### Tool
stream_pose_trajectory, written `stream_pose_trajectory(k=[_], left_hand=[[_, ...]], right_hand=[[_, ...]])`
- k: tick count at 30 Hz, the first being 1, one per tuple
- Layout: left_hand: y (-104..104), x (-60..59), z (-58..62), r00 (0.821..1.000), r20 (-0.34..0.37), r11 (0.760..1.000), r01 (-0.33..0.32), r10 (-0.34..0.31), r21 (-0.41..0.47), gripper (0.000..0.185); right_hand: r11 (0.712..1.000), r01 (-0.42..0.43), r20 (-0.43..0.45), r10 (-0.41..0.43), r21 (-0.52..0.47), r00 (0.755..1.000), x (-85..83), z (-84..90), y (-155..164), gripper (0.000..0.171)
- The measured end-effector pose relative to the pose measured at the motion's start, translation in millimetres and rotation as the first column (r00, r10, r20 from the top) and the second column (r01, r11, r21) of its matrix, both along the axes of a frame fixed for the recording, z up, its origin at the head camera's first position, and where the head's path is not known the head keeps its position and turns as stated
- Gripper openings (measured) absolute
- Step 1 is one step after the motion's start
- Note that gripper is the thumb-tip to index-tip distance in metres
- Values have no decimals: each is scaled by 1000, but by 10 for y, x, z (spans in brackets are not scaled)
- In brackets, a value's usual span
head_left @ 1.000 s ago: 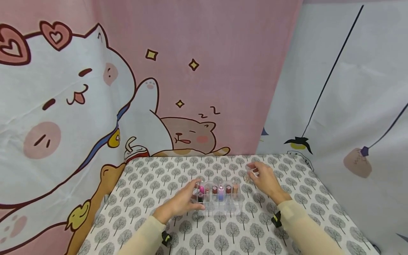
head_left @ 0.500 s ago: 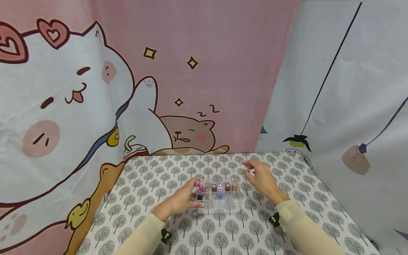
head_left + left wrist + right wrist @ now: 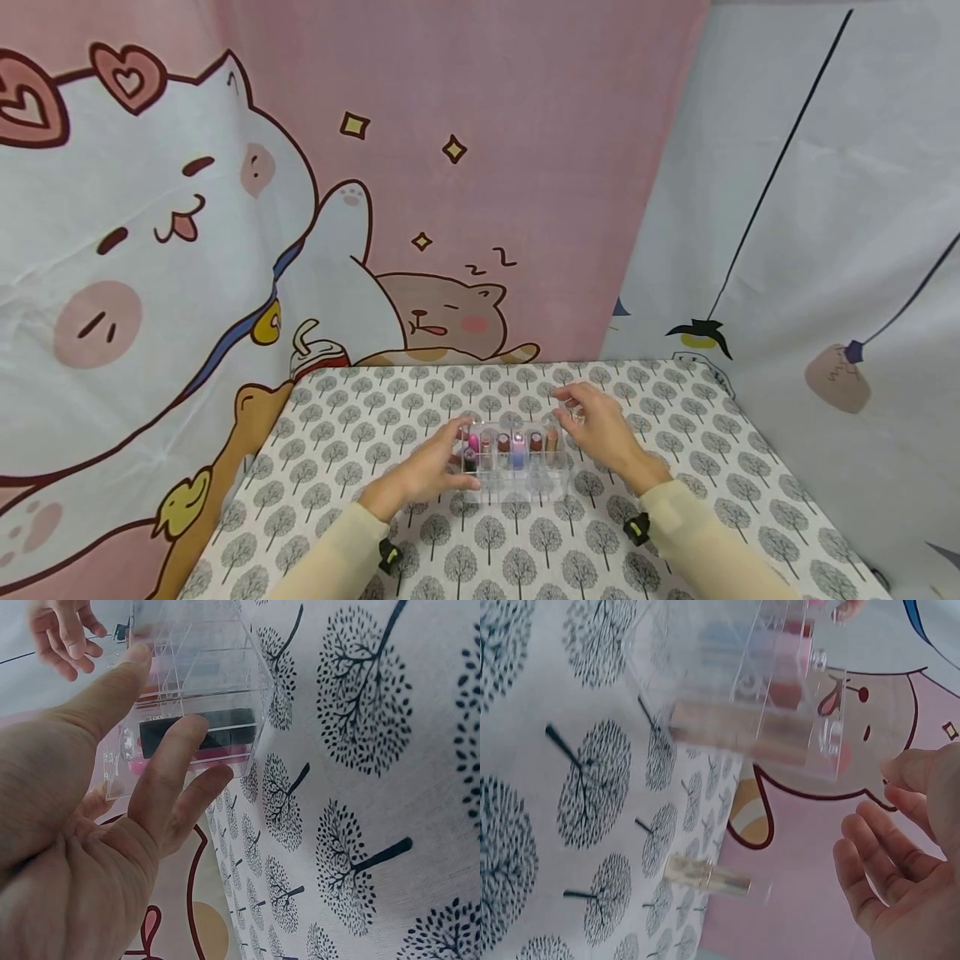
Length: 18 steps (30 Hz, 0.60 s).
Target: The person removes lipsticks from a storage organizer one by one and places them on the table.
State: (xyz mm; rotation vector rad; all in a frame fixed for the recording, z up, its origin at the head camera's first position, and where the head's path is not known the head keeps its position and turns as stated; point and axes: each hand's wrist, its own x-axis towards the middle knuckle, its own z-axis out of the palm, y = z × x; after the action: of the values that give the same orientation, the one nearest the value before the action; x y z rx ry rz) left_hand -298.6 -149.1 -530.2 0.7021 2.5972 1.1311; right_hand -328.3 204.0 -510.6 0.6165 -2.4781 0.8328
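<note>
My left hand (image 3: 423,473) grips the left end of a clear lipstick organizer (image 3: 517,485), thumb at the near corner and fingers along the side. A row of cosmetic tubes fills its back half: a black tube (image 3: 161,736), a pink one (image 3: 474,442), a pink-to-blue one (image 3: 519,454) and a tan one (image 3: 739,731) among them. Beyond the organizer's right end, my right hand (image 3: 602,427) hovers with loosely bent fingers. Nothing shows between them in the right wrist view. Below that hand, a gold lipstick tube (image 3: 709,876) with a clear top stands upright on the cloth, apart from the fingers.
A white cloth (image 3: 487,533) printed with grey trees covers the table. Behind it hangs a pink curtain (image 3: 555,167) with cartoon animals, and a pale curtain (image 3: 787,208) hangs to the right. The organizer's front half shows no tubes.
My right hand has shifted left, closer to the organizer's right end. My left hand and the organizer stay in place. The head view has moved slightly.
</note>
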Motion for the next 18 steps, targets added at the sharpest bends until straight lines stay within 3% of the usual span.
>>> stream_pose_trajectory(k=[18], left_hand=[[6, 22, 10, 1000, 0, 1000, -3, 3, 9, 118]], right_hand=[[986, -169, 55, 169, -9, 984, 204, 1, -431, 31]])
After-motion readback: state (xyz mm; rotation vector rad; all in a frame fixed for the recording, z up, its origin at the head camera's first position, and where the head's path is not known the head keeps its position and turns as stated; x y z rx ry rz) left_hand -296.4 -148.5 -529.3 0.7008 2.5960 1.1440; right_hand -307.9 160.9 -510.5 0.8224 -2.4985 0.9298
